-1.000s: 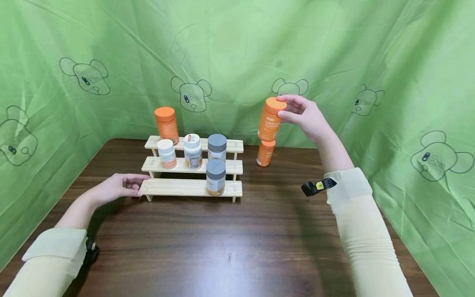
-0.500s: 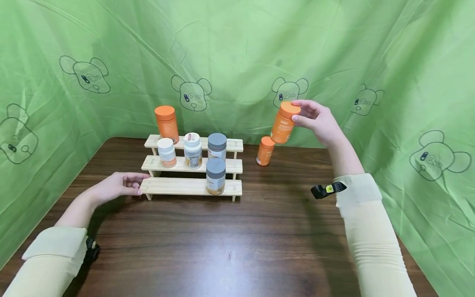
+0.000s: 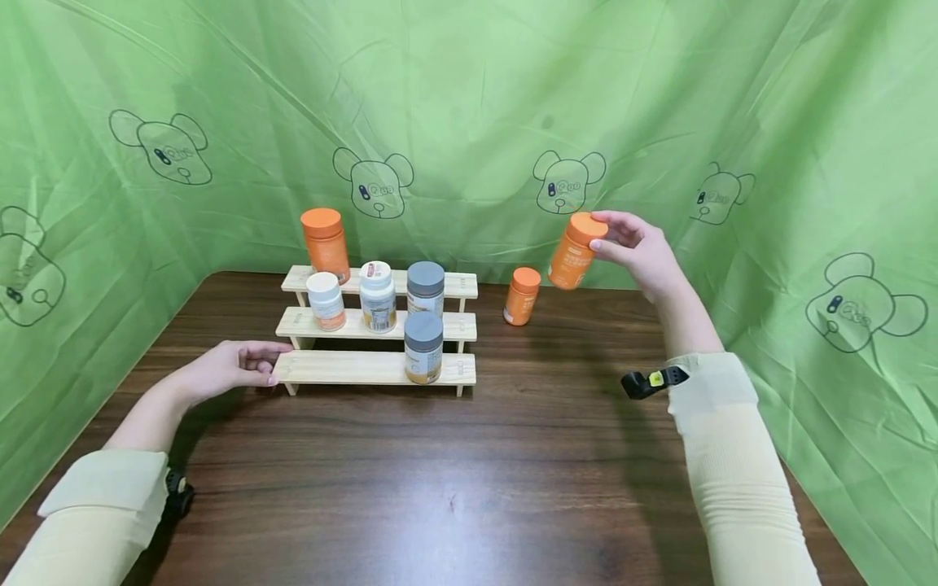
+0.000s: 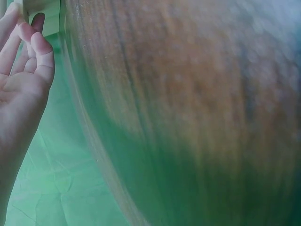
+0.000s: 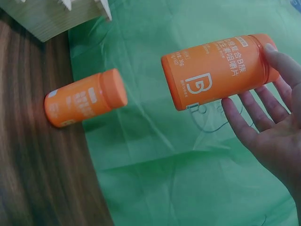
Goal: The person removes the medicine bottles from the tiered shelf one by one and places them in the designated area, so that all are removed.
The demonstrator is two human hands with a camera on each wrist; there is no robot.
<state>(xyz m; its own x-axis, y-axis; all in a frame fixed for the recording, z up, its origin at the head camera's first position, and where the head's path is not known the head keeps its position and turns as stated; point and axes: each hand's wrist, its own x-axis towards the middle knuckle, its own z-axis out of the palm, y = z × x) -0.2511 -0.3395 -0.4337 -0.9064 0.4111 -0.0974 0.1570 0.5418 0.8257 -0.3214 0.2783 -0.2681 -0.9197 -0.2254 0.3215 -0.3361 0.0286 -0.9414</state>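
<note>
Green cloth [image 3: 469, 98], creased and printed with outlined animal heads, hangs behind and along both sides of a dark brown wooden table [image 3: 440, 488]. Pale sleeves, the left [image 3: 103, 505] and the right [image 3: 733, 472], cover the person's forearms, each with its cuff turned back.

A pale wooden rack [image 3: 344, 368] of three steps stands on the table. The left hand [image 3: 227, 370] grips the left end of its lowest step, thumb at the front and fingertips behind. The right hand [image 3: 641, 252] is raised to the right of the rack, thumb and fingers clamped on the lid of the held orange bottle [image 3: 574, 256]. That bottle is tilted, lid up, in the air near the back of the table.

Another large orange bottle [image 3: 328, 252] stands at the left of the top step. A grey-lidded jar [image 3: 423, 354] stands toward the right of the lowest step, hiding the base of a second grey-lidded jar [image 3: 426, 285] behind it. On the middle step are a white bottle with a marked lid [image 3: 378, 305] and, left of it, a plain-lidded white bottle [image 3: 326, 303]. A smaller orange bottle [image 3: 521, 301] stands upright on the table between rack and right hand. A black strap [image 3: 652, 381] shows at the right cuff.
</note>
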